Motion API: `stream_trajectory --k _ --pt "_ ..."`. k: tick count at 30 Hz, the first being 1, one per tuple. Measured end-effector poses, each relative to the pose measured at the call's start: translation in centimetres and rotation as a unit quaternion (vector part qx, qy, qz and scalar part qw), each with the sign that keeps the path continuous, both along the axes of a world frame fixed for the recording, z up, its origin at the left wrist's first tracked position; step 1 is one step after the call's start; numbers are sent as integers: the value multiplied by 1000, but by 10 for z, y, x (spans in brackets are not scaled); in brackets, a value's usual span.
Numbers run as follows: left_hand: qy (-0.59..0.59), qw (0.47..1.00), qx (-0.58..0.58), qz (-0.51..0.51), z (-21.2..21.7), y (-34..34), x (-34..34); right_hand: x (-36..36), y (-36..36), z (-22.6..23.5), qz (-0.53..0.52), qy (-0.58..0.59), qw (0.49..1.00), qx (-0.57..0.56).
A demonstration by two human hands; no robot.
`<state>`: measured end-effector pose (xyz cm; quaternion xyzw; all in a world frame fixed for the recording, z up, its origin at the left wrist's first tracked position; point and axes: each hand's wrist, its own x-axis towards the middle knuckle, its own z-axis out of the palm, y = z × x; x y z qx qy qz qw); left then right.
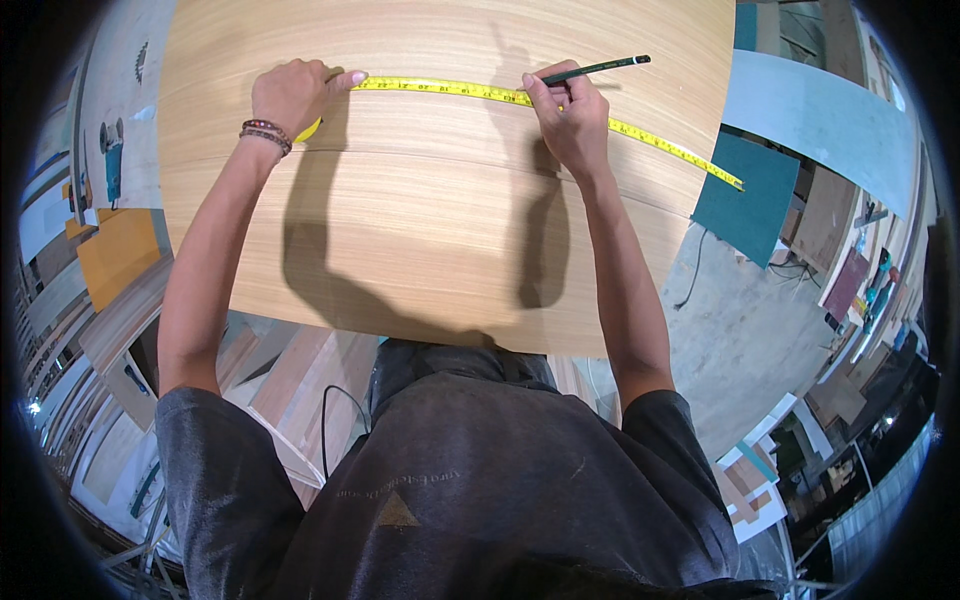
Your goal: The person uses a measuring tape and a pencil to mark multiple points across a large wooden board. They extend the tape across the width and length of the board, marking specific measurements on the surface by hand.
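A broad light wood-grain panel [420,210] lies in front of me. Across its far part runs a yellow tape measure [440,86], its blade drawn out to the right past the panel's edge. My left hand [293,98] is closed round the tape's case, of which only a yellow edge shows, with the thumb by the blade. In my right hand [572,115] is a dark pencil [600,69], tilted with its blunt end up to the right. The fingertips of that hand rest at the blade; the pencil's point is hidden by them.
A teal sheet [745,195] lies beyond the panel's right edge, near a pale blue board [820,120]. At the left are a blue-green power tool [112,165] and an orange board [118,258]. A black cable [690,270] lies on the grey floor at right.
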<state>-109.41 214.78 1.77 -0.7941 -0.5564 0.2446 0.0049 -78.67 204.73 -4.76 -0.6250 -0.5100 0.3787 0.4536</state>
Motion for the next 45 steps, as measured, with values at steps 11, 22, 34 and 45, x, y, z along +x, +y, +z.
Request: stream_trajectory --k 11,22,34,45 --pt "-3 1000 -5 -2 -1 2 -2 -1 -1 0 -16 13 999 -46" --pt "33 999 -8 17 3 2 2 0 -14 9 -121 142 982 -13" --pt "-24 1000 19 -6 4 -1 -2 35 -67 17 -284 332 898 -46" --pt "-107 991 -75 -22 11 -17 -21 -56 -39 2 -321 179 930 24"
